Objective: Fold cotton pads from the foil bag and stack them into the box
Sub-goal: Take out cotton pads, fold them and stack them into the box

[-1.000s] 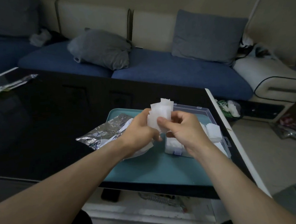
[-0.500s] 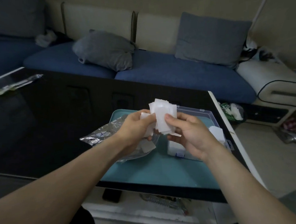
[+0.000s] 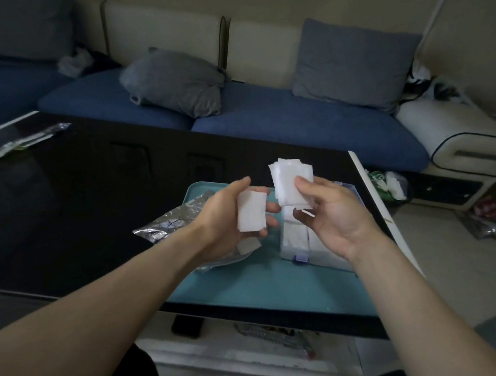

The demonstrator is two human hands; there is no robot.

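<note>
My left hand (image 3: pixel 227 209) holds a single white cotton pad (image 3: pixel 250 211) between thumb and fingers, above the silver foil bag (image 3: pixel 173 222). My right hand (image 3: pixel 331 214) pinches a bunch of several white cotton pads (image 3: pixel 292 181) with thumb on top, raised over the clear plastic box (image 3: pixel 297 243). White pads lie stacked inside the box, partly hidden by my right hand. The bag and the box both sit on a teal tray (image 3: pixel 262 286). A loose pad (image 3: pixel 247 244) lies on the bag under my left hand.
The tray sits at the right end of a glossy black table (image 3: pixel 65 200), near its front edge. A clear wrapper (image 3: pixel 23 142) lies at the table's far left. A blue sofa (image 3: pixel 295 125) with grey cushions stands behind. Clutter lies on the floor at right.
My hands have drawn apart. The left hand has pulled one pad away from the bunch, which stays in the right hand. The view shifted slightly.
</note>
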